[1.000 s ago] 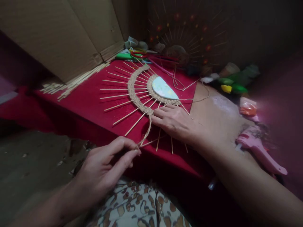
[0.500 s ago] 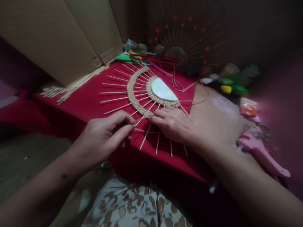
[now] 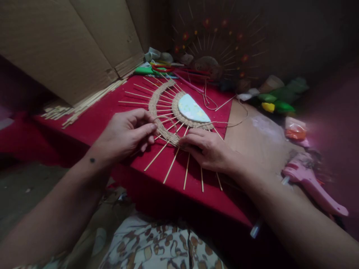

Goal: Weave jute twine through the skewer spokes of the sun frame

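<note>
A half-round fan of thin sticks lies on red cloth, with a pale blue patterned half disc at its centre. Woven twine borders that disc, and a second woven twine band curves across the sticks farther out. My left hand pinches a thin strand of twine over the left part of the outer band. At the band's lower end, my right hand has its fingers closed on the weaving; its fingertips are partly hidden. A loose twine trails right from the inner weaving.
Loose sticks lie beside a cardboard panel at left. Scissors are at the back. A pink glue gun and coloured packets sit at right. Another decorated fan stands behind.
My left hand has moved up, carrying the strand from below the band to over it. The fan has shifted slightly, its lower sticks now reaching nearer to me. My right hand stays near the band's end.
</note>
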`<state>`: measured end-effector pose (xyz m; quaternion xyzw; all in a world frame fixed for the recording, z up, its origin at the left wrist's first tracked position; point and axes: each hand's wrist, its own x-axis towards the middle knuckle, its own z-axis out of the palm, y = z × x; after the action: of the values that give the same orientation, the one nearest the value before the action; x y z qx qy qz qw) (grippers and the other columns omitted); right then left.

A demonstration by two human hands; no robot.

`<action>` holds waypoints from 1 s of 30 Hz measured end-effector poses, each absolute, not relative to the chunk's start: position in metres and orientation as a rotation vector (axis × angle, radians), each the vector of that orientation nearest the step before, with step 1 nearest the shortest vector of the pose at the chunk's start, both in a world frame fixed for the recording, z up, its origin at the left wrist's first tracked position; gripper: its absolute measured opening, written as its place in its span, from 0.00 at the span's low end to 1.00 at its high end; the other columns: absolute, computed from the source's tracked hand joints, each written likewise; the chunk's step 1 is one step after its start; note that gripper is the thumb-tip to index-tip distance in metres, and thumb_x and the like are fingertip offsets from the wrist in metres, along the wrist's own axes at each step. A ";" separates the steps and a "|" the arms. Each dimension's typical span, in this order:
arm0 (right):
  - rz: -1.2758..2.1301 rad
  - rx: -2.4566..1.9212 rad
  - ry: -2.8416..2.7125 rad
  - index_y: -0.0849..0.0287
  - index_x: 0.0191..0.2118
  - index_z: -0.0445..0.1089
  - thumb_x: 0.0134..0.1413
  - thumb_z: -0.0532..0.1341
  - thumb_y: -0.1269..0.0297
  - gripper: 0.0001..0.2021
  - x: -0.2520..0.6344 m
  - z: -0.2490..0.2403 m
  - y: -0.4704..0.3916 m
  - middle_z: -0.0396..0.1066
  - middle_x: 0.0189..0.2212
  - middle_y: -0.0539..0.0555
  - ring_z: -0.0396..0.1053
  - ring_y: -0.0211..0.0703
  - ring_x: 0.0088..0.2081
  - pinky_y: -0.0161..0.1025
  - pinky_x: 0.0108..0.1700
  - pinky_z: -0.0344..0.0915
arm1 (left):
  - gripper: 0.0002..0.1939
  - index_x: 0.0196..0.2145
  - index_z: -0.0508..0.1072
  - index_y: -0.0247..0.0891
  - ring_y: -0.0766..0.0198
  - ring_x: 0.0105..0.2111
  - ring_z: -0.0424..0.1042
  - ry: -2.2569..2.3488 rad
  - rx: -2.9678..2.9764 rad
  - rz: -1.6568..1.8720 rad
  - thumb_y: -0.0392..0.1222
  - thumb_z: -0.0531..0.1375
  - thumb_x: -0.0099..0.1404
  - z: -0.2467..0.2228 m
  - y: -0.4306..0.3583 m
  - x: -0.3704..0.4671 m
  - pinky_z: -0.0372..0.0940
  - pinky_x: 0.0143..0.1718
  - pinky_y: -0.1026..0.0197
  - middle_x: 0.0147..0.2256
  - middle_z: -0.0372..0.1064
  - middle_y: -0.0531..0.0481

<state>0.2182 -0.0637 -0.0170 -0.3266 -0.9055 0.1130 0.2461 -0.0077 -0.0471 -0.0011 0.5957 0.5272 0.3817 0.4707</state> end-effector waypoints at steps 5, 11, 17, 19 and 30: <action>0.202 -0.885 -2.543 0.63 0.42 0.72 0.59 0.54 0.74 0.10 0.218 -0.017 -0.064 0.70 0.33 0.55 0.64 0.40 0.36 0.37 0.38 0.61 | 0.07 0.30 0.69 0.38 0.72 0.13 0.63 1.236 1.324 1.125 0.41 0.63 0.58 0.002 -0.047 -0.020 0.57 0.11 0.69 0.22 0.70 0.52; -0.017 -1.117 -2.737 0.60 0.43 0.74 0.62 0.52 0.71 0.13 0.194 0.001 -0.059 0.73 0.31 0.56 0.66 0.42 0.34 0.38 0.34 0.56 | 0.08 0.29 0.68 0.39 0.70 0.13 0.64 1.246 1.297 1.088 0.44 0.63 0.59 0.000 -0.054 -0.029 0.58 0.11 0.67 0.21 0.70 0.52; -0.092 -1.330 -2.931 0.55 0.40 0.75 0.61 0.54 0.69 0.11 0.169 0.019 -0.051 0.73 0.28 0.53 0.65 0.39 0.28 0.38 0.26 0.43 | 0.08 0.29 0.68 0.37 0.69 0.14 0.66 1.219 1.326 1.068 0.43 0.62 0.59 -0.008 -0.055 -0.031 0.61 0.14 0.68 0.21 0.71 0.51; -0.073 -1.290 -2.930 0.55 0.39 0.74 0.60 0.54 0.70 0.11 0.167 0.020 -0.048 0.73 0.30 0.52 0.65 0.38 0.30 0.39 0.27 0.43 | 0.08 0.29 0.68 0.36 0.69 0.14 0.67 1.211 1.337 1.049 0.43 0.62 0.58 -0.010 -0.055 -0.032 0.62 0.15 0.68 0.22 0.71 0.50; -0.120 -1.064 -2.986 0.58 0.42 0.71 0.64 0.51 0.69 0.11 0.148 0.013 -0.029 0.73 0.36 0.55 0.65 0.37 0.29 0.39 0.27 0.43 | 0.07 0.29 0.69 0.37 0.68 0.17 0.69 1.219 1.377 1.069 0.42 0.62 0.59 -0.014 -0.068 -0.035 0.62 0.18 0.66 0.24 0.73 0.50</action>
<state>0.1479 -0.0291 0.0131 -0.3353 -0.9412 -0.0379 -0.0154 -0.0352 -0.0675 -0.0139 0.5659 0.5011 0.4392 0.4856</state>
